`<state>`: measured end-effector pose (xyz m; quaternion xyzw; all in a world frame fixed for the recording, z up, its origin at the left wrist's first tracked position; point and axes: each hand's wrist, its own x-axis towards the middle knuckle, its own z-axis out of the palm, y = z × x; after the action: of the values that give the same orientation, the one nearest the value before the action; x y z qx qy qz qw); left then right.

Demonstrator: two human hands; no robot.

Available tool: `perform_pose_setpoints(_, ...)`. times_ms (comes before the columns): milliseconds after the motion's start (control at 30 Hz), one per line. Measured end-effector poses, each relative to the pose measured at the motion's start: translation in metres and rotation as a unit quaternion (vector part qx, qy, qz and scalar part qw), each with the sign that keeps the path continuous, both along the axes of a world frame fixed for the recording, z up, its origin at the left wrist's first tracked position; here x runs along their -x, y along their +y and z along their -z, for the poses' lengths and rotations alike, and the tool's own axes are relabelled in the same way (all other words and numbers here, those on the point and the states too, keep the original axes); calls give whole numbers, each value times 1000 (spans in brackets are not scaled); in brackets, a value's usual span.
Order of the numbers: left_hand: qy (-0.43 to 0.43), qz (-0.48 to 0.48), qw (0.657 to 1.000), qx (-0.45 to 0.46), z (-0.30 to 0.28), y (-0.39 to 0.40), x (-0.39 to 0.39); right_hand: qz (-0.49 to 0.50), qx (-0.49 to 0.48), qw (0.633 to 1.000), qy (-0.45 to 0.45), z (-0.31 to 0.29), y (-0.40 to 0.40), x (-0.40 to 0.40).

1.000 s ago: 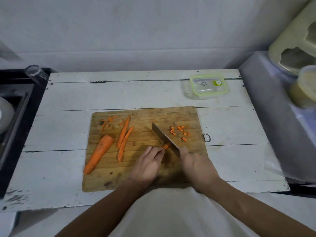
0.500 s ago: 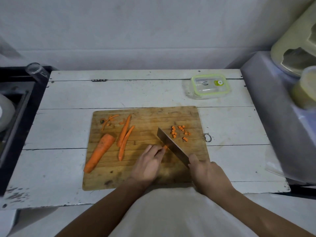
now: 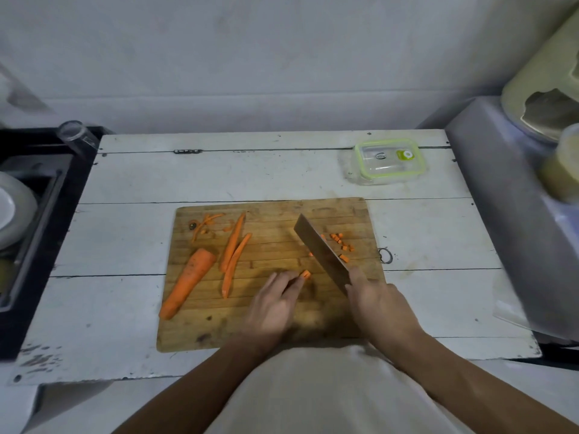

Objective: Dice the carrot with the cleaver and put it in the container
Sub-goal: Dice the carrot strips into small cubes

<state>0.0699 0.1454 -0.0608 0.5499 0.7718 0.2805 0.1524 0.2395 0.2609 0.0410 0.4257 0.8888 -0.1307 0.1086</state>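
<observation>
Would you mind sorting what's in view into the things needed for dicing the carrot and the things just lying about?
For the job: cleaver, carrot stub, large carrot piece, carrot strips, diced bits, cutting board, lidded container.

Lying about: peel scraps, metal ring, glass, sink.

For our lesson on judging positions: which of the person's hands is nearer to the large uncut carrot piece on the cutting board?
Left. The left hand rests just right of the large carrot piece, past two strips. The right hand, gripping the cleaver, is further right.
</observation>
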Motion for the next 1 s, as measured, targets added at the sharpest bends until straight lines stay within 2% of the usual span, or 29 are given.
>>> perform_pose_setpoints(133,-19,28,999,8,7,0,3,-30,52,998,-36,-12,-12,-10)
perform_pose_setpoints(367,-74,3,997,28,-2,6,2,-42,76,995,-56,-7,-18,-10)
perform_pose_setpoints(600,-22,16,998,55,13,5,5,-35,42,998,-21,15,-14,7)
perform_pose_setpoints(767,-63,-13,997,42,10,0,3,3,14,1000,-17,2,-9,-5)
perform_pose_setpoints(1000,-29,14,999,39,2,-1,3,-52,64,995,-48,-11,-19,-17)
